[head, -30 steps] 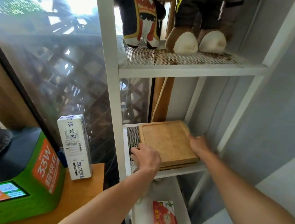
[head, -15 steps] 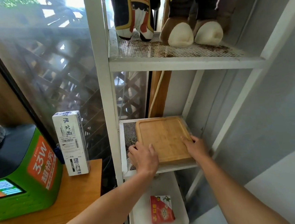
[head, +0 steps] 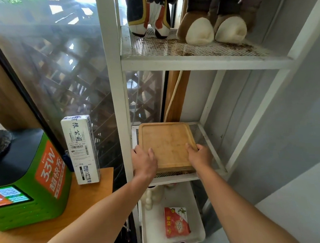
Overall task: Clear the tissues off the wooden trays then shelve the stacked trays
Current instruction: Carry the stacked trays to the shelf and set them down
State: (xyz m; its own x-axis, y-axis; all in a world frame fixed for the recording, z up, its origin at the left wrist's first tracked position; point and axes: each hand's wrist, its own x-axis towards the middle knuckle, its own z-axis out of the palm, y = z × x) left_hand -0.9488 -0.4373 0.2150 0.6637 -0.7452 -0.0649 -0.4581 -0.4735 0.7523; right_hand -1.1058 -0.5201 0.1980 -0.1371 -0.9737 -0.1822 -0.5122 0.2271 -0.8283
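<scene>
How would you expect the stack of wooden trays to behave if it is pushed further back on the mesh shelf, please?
The wooden trays look rigid, so they should slide as flat boards. The mesh shelf may drag slightly. Both the left hand and right hand grip the near corners, which probably keeps the stack aligned.

Readable print on the side table and in the bottom tray

The green box [head: 28, 183] carries an orange panel reading "33W" in white above Chinese characters I can't make out, and its front screen shows a QR code. The white carton [head: 81, 149] beside it has handwritten Chinese, a barcode label and a black strip with "B58131". The red packet [head: 177, 224] in the white tray [head: 155, 236] bears large Chinese characters, too blurred to read.
</scene>
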